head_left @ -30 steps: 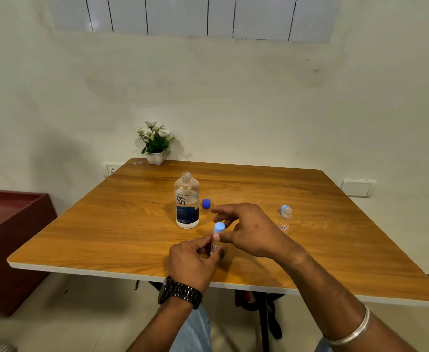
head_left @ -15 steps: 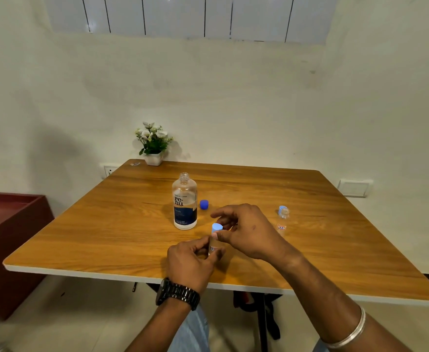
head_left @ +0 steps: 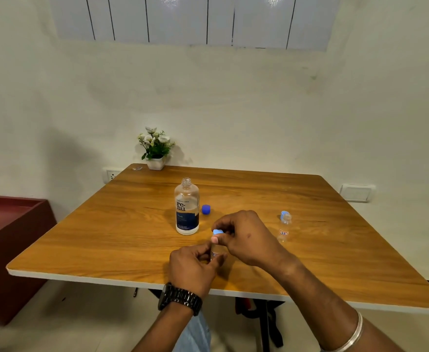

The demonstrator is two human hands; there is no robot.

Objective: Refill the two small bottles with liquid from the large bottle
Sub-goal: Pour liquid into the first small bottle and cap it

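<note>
While capping: right hand (head_left: 246, 237) pinches light-blue cap (head_left: 217, 232); left hand (head_left: 193, 265) grips small bottle (head_left: 216, 251) beneath.
Beyond fingertips: large bottle (head_left: 186, 207), uncapped.
Remaining: second small bottle (head_left: 284, 228), likely unfinished.

Both hands close together, left (head_left: 193, 268) below right (head_left: 246, 237), fingers pinching.

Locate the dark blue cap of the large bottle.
In the head view, the dark blue cap sits on the table just right of the large bottle.
</note>
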